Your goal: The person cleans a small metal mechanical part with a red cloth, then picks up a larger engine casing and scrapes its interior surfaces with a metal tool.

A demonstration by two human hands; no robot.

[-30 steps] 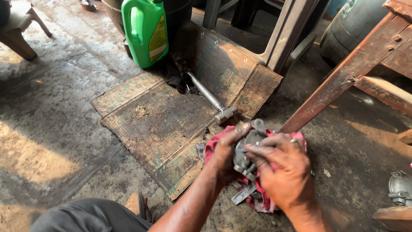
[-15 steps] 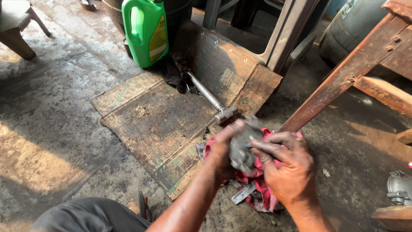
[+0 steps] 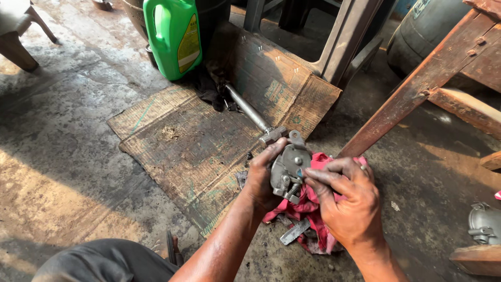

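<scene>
My left hand [image 3: 259, 180] grips a grey cast-metal mechanical part [image 3: 288, 167] with bolts and a small spring, held upright over a red rag [image 3: 308, 206]. My right hand [image 3: 347, 201] is wrapped around the rag under the part, its fingertips pressing on the part's right side. The rag lies bunched on the concrete floor beneath both hands. A flat metal strip [image 3: 294, 232] pokes out from below the rag.
A worn cardboard sheet [image 3: 193, 141] covers the floor ahead, with a steel hammer [image 3: 255, 120] on it. A green plastic jug [image 3: 173, 36] stands behind. A wooden frame leg [image 3: 412, 89] slants at right, a metal part [image 3: 482, 222] at far right.
The metal part has been turned in my hands and now stands more upright, its bolted face toward me. My right hand slid slightly lower on the rag.
</scene>
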